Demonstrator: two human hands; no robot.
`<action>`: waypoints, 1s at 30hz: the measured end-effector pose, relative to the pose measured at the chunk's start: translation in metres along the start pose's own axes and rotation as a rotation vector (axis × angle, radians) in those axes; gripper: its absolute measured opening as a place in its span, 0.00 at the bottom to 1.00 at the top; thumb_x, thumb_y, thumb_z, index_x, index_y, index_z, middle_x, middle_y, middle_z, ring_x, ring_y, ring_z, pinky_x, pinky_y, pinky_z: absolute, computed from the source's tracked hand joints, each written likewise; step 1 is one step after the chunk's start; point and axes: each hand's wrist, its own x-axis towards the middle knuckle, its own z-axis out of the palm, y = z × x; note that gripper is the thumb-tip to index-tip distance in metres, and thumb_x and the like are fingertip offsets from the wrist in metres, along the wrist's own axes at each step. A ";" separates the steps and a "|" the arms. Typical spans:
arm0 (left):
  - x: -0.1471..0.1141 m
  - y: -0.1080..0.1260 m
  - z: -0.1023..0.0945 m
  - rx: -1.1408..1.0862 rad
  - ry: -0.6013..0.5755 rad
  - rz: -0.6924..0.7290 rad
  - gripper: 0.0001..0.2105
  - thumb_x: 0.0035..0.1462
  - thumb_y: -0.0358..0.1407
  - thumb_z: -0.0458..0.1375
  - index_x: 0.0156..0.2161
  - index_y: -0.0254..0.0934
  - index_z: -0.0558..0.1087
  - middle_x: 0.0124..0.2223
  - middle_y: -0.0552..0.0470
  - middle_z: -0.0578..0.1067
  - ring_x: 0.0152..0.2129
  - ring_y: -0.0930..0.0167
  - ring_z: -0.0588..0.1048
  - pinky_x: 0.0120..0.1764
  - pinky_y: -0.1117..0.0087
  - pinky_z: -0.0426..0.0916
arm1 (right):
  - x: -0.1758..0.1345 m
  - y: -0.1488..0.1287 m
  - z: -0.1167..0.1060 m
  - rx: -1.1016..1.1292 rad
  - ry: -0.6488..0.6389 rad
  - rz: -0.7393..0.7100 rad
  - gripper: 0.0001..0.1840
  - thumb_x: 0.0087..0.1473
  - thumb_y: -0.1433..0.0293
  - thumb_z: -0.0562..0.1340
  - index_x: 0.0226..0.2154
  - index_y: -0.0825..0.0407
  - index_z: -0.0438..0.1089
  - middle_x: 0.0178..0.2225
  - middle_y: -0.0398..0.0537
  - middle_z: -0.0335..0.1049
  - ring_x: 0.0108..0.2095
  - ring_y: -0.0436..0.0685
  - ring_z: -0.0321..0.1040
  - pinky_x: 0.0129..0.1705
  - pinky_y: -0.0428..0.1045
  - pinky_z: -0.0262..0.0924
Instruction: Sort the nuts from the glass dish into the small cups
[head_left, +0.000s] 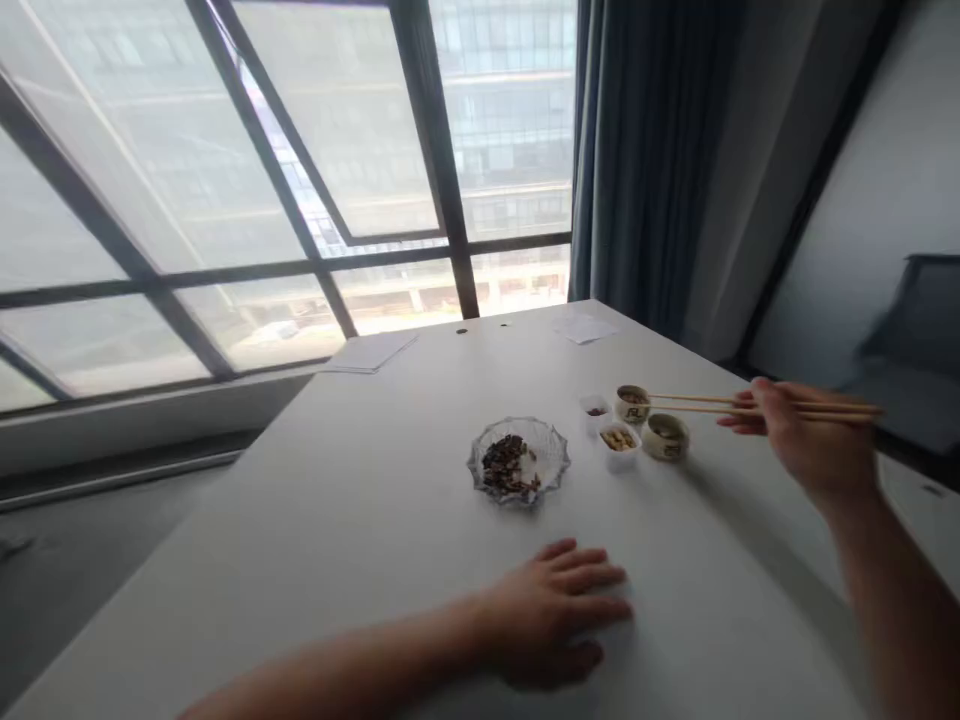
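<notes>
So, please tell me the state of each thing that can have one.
Chopsticks, gripped in the right hand
Left hand, palm down, fingers spread
Glass bowl, partly filled
White containers, uncovered, holding pieces
Round cups, upright, uncovered
Window pane, tilted open
Curtain, gathered aside

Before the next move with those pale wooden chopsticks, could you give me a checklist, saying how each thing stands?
1. Right hand holding the pale wooden chopsticks: ok.
2. Chopstick tips touching the farther round cream ceramic cup: cannot tell; they overlap it in this view.
3. Something pinched between the tips: cannot tell; too small to see.
4. Nearer round cream ceramic cup upright: ok.
5. Clear scalloped glass bowl upright: ok, with dark pieces inside.
6. Left hand apart from the bowl: ok, open, palm down.
</notes>
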 end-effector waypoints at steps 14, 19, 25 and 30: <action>0.000 0.004 0.002 -0.042 0.075 0.006 0.24 0.71 0.46 0.53 0.68 0.45 0.63 0.72 0.52 0.60 0.70 0.62 0.55 0.72 0.56 0.42 | -0.074 0.021 0.069 0.180 -0.684 0.091 0.22 0.63 0.52 0.65 0.39 0.54 0.82 0.35 0.55 0.84 0.36 0.62 0.84 0.35 0.50 0.80; 0.000 0.005 0.001 -0.039 0.080 0.010 0.24 0.70 0.45 0.54 0.68 0.45 0.63 0.72 0.51 0.60 0.70 0.62 0.55 0.72 0.56 0.42 | -0.082 0.032 0.083 0.155 -0.725 0.098 0.22 0.63 0.52 0.64 0.39 0.53 0.81 0.35 0.55 0.84 0.36 0.61 0.83 0.33 0.48 0.79; 0.001 0.006 0.000 -0.024 0.065 0.001 0.25 0.70 0.45 0.53 0.68 0.45 0.63 0.72 0.50 0.60 0.70 0.59 0.56 0.71 0.53 0.44 | -0.086 0.040 0.093 0.128 -0.750 0.095 0.22 0.63 0.51 0.65 0.40 0.53 0.81 0.36 0.56 0.84 0.37 0.61 0.83 0.33 0.48 0.79; 0.001 0.006 0.000 -0.010 0.061 0.005 0.25 0.70 0.45 0.54 0.68 0.44 0.63 0.72 0.51 0.60 0.70 0.60 0.56 0.71 0.54 0.44 | -0.085 0.044 0.095 0.113 -0.762 0.116 0.24 0.63 0.50 0.64 0.40 0.54 0.82 0.37 0.56 0.84 0.38 0.62 0.83 0.33 0.48 0.78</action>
